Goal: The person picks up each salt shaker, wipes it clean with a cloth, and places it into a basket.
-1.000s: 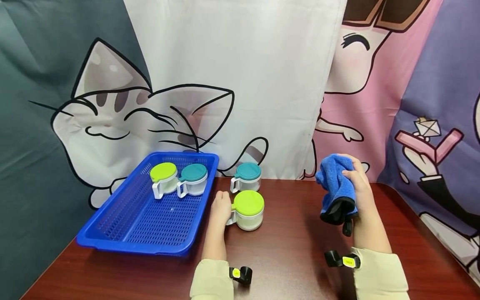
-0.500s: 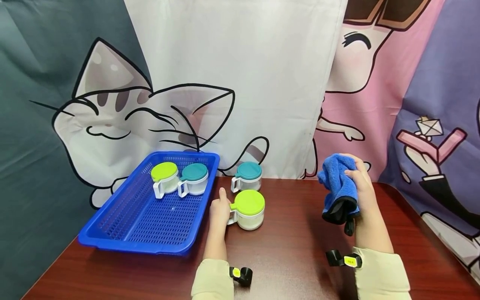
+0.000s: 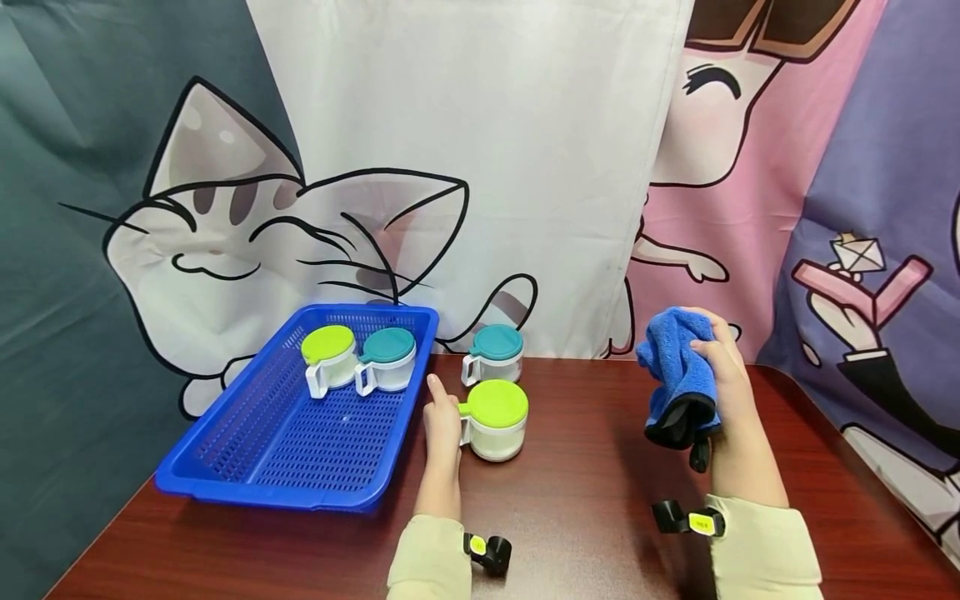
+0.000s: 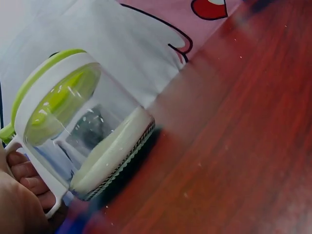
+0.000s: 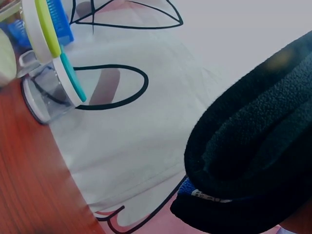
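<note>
My left hand (image 3: 442,419) has its fingers curled through the white handle of a clear seasoning jar (image 3: 497,433) with a lime-green lid. In the left wrist view, pale contents fill the lower part of this jar (image 4: 109,146). The thumb points up, away from the handle. Off to the right, my right hand (image 3: 723,367) grips a folded blue towel (image 3: 678,367) with black edging, raised above the table. Its dark folds (image 5: 253,141) fill the right of the right wrist view. A teal-lidded jar (image 3: 497,357) stands just behind the green-lidded one.
A blue plastic basket (image 3: 262,492) sits at the left, close by my left hand. Toward its back are a green-lidded jar (image 3: 330,358) and a teal-lidded jar (image 3: 387,358). A printed cloth backdrop (image 3: 562,167) hangs behind the brown table (image 3: 585,483).
My left thumb has risen from the handle and the left wrist has shifted slightly right. The gripped jar stays nearly in place. My right hand and the towel have moved slightly right.
</note>
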Motion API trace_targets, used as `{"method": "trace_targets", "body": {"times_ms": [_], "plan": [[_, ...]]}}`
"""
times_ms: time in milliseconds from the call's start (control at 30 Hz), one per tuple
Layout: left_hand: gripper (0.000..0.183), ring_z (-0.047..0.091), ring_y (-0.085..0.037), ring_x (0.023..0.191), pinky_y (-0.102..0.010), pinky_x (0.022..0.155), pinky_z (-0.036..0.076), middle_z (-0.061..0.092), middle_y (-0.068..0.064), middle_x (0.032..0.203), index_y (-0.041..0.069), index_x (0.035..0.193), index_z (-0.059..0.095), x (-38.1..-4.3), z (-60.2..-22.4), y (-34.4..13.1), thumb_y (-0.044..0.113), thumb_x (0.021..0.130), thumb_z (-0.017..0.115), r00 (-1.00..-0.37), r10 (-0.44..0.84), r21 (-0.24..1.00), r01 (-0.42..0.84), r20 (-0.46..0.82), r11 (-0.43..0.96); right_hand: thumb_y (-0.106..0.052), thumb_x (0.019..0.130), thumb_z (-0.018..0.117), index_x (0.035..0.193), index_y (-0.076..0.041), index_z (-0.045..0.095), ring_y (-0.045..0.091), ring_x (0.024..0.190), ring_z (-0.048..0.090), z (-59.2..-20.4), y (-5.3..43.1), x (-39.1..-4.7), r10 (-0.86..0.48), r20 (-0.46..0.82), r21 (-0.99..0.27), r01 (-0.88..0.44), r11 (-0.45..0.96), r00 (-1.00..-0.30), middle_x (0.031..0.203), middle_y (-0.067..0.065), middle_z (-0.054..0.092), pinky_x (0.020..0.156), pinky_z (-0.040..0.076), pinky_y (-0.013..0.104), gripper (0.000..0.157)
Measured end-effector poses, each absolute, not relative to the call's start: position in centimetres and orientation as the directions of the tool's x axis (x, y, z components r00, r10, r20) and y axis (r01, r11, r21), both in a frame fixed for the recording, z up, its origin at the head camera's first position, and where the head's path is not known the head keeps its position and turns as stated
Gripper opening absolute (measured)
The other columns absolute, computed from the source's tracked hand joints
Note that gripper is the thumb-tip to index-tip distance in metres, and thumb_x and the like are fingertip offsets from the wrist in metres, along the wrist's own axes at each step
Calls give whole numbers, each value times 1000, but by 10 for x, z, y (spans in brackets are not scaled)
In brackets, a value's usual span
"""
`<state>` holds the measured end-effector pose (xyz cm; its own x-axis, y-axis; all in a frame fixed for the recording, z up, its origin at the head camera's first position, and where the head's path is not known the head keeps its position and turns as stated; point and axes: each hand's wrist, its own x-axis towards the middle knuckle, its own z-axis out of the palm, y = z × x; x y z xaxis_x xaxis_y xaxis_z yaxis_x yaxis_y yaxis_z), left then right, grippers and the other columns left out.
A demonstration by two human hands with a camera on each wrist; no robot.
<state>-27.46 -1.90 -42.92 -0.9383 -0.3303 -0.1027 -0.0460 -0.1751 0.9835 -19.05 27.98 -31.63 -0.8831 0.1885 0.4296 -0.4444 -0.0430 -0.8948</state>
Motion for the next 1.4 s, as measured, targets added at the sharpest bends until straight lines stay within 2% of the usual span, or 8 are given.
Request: {"method": "trace_targets", "body": {"times_ms": [300,433,533,633,833,1033,1167,1400], "plan": [[57,25,-8,41,-22,41,21,28,6,47,15,52,34,-274,-397,-14,52,96,32,-983,-179,959,9,-44,-285,-18,94,38,127,-20,48,16,91,49,-318,280,-189,176,424,-902,-431,-6,-889,118,2,45,71,43,22,34],[37,32,-9,51,-21,48,29,34,3,56,13,64,44,-269,-374,-11,29,96,40,-997,-42,954,76,67,-290,-16,93,37,126,-20,49,17,92,47,-318,277,-188,184,433,-898,-441,0,-882,117,2,45,71,42,22,35],[18,36,-11,61,-23,57,31,37,1,65,11,70,46,-262,-357,-10,12,87,41,-988,17,936,140,154,-323,-13,93,36,126,-19,49,17,92,48,-317,273,-188,181,447,-890,-455,-6,-876,117,3,46,72,42,22,36],[10,38,-13,71,-25,64,32,39,-1,74,8,74,43,-255,-344,-12,6,84,39,-969,63,923,206,238,-324,-11,93,36,125,-18,49,16,92,51,-316,268,-188,171,453,-885,-465,-35,-875,117,4,47,73,43,22,36],[5,40,-15,82,-26,71,32,40,-4,86,4,86,40,-242,-328,-11,5,90,38,-933,153,923,277,324,-265,-11,93,35,124,-17,48,18,93,53,-312,261,-187,141,465,-877,-476,-57,-874,117,6,48,74,46,23,35],[6,45,-13,73,-24,64,37,44,-5,78,0,83,42,-240,-330,2,4,86,41,-930,22,914,356,367,-196,-13,93,35,126,-18,47,20,98,51,-306,256,-189,102,462,-886,-464,-4,-881,122,5,45,75,46,25,36],[5,44,-11,62,-21,54,36,43,-2,67,3,76,42,-240,-333,13,3,81,42,-923,-80,888,384,376,-253,-16,94,36,129,-19,45,24,100,48,-295,252,-192,62,457,-889,-455,40,-887,125,6,41,73,47,27,36],[8,42,-9,57,-19,51,33,39,0,59,7,72,39,-237,-332,23,3,78,41,-911,-63,867,408,408,-287,-16,93,38,129,-20,47,24,96,50,-265,246,-202,-7,498,-837,-483,256,-867,126,6,40,66,49,27,38]]}}
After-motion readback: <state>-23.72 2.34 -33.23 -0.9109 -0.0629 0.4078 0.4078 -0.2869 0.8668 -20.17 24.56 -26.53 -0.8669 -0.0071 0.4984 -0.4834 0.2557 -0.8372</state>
